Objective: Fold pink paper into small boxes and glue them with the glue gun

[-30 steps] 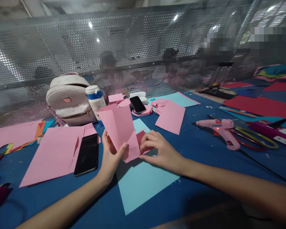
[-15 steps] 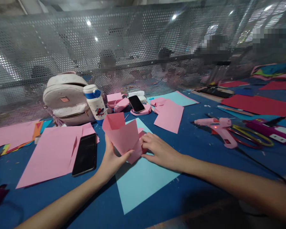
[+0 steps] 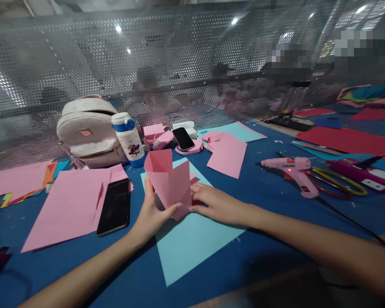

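My left hand (image 3: 155, 214) is wrapped round the left side of a folded pink paper bag shape (image 3: 171, 182), its thumb lying across the lower front. The paper's top gapes, showing a darker pink inner side. At its lower right edge, the bent fingers of my right hand (image 3: 211, 203) press against the paper, with the fingertips partly hidden behind it. A small pink flap sticks out above those fingers. Beneath both hands lies a light blue paper sheet (image 3: 189, 252) on the blue tabletop (image 3: 244, 265).
Left are a black phone (image 3: 114, 207) and pink sheets (image 3: 64, 205). A white backpack (image 3: 90, 132) and bottle (image 3: 128, 139) stand behind. On the right lie a pink glue gun (image 3: 291, 167) with its cord, scissors (image 3: 340, 182) and red paper (image 3: 349, 139). A perforated metal screen (image 3: 179, 51) backs the table.
The pink folded paper has shifted slightly right and turned more upright. My right fingers have slid further behind its edge. Other objects have stayed put.
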A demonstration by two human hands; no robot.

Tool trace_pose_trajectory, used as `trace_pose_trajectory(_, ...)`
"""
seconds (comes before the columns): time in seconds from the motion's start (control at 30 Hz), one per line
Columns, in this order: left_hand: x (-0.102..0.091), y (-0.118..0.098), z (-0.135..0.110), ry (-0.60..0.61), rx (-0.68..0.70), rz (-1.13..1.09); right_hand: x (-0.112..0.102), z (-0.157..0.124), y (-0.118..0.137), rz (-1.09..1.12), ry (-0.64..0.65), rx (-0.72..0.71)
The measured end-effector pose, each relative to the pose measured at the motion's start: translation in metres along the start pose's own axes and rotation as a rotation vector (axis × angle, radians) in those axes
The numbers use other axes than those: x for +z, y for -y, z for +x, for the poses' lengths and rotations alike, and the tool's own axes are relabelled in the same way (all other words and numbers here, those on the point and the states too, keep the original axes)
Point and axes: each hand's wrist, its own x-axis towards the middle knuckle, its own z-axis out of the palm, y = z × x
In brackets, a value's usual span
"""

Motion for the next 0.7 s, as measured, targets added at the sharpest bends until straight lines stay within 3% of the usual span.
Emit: trace_pose_trajectory(0.7, -0.0005, 0.0044, 0.0027, 0.029, 0.079, 0.011, 0.0020, 0.0042, -0.0041, 0.162, 0.089, 0.139)
